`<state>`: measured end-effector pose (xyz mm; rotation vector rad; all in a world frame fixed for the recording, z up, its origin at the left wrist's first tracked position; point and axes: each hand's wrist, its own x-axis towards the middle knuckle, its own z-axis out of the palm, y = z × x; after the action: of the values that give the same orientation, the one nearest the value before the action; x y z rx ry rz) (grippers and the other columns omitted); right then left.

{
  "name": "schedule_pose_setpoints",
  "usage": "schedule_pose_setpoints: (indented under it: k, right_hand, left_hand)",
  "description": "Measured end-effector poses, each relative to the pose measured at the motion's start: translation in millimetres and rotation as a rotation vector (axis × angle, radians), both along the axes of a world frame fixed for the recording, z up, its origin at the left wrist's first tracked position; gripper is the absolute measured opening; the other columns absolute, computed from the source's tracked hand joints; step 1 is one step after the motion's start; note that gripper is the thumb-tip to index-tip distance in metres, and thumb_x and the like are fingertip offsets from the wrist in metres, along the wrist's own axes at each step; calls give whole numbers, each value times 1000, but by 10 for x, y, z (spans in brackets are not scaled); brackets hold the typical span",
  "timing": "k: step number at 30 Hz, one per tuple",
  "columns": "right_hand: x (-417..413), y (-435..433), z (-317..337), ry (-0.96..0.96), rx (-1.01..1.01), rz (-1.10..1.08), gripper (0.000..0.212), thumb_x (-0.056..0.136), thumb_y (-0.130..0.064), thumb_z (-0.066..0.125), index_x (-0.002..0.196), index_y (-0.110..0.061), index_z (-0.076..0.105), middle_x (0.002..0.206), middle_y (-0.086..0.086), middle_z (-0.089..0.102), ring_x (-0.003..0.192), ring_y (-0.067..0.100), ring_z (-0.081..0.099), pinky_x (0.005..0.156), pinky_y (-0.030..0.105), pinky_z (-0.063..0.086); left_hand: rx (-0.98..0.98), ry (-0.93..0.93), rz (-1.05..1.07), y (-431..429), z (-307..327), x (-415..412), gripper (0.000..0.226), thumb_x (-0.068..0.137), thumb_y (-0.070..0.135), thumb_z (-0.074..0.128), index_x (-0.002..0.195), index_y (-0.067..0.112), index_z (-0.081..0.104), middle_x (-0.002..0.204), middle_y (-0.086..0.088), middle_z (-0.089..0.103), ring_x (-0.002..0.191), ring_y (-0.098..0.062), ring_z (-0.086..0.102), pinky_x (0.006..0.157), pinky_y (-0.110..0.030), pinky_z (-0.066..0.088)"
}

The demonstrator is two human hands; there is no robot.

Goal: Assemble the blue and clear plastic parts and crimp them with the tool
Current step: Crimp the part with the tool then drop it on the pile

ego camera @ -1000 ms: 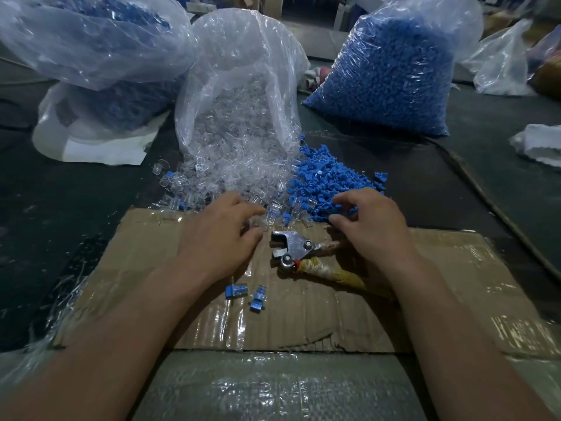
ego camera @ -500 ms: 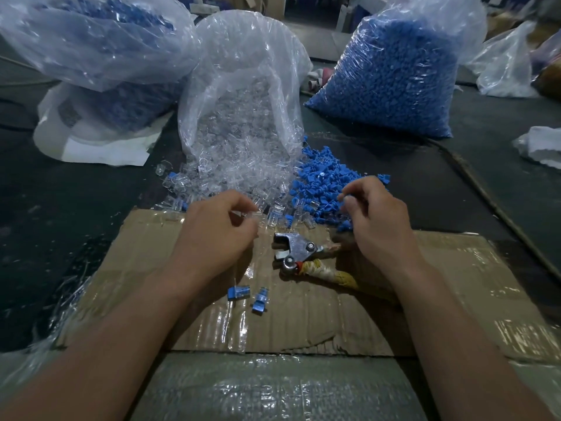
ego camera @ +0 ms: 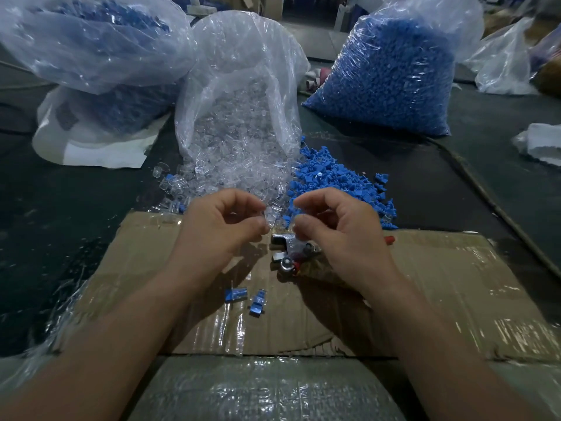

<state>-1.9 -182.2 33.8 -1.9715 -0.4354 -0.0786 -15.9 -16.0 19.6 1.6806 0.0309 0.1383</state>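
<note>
My left hand pinches a clear plastic part between thumb and fingertips, held above the cardboard. My right hand hovers close beside it with curled fingers, holding a small blue part that is almost hidden. The two hands' fingertips are a few centimetres apart. Just under them the metal crimp tool lies on the cardboard, its handles running beneath my right hand. Behind the hands are a loose pile of clear parts and a pile of blue parts.
Two blue-and-clear pieces lie on the taped cardboard sheet. An open bag of clear parts stands behind, with a full blue bag on the right and another bag at the left.
Both hands have lifted off the piles and drawn toward each other. The left now carries a clear part; the right came up from the blue pile.
</note>
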Motion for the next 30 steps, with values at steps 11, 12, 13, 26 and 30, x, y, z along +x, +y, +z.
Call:
schedule_pose_setpoints:
  k: [11,12,13,26,30]
  right_hand:
    - [-28,85,-62,-199,-80,9,10,75,-6,72,81,-13,68,70,-15,60,69,3,60,62,11,49]
    - [-26,86,-71,-211,-84,6,9,75,-6,72,82,-11,69,70,-14,60,70,3,61,62,12,49]
    - [-24,86,-80,-219,-82,3,9,75,-7,72,83,-11,69,71,-13,61,71,4,61,63,12,50]
    - [26,64,-119,-299,82,121,33,70,-14,72,102,-15,64,88,-7,65,82,4,64,74,14,51]
    - [51,28,-131,-339,14,144,34,71,-12,72,103,-14,63,90,-6,65,84,7,64,76,16,52]
  left_hand:
    - [-75,-26,-50,-83,5,-27,26,70,-7,70,72,19,69,62,-1,70,56,-8,66,55,-16,52]
    - [-80,-29,-58,-85,1,-28,25,68,-5,71,72,19,69,63,-1,70,57,-8,66,55,-15,52]
    - [-97,-29,-67,-86,2,-31,23,66,-2,71,70,20,70,64,-1,71,57,-9,66,55,-15,52]
    - [-450,126,-192,-4,17,-8,12,53,7,68,63,11,74,61,-9,68,51,-15,65,46,-18,51]
    - [-443,146,-174,-9,24,-11,12,52,7,67,61,12,74,60,-9,68,52,-15,66,46,-18,51]
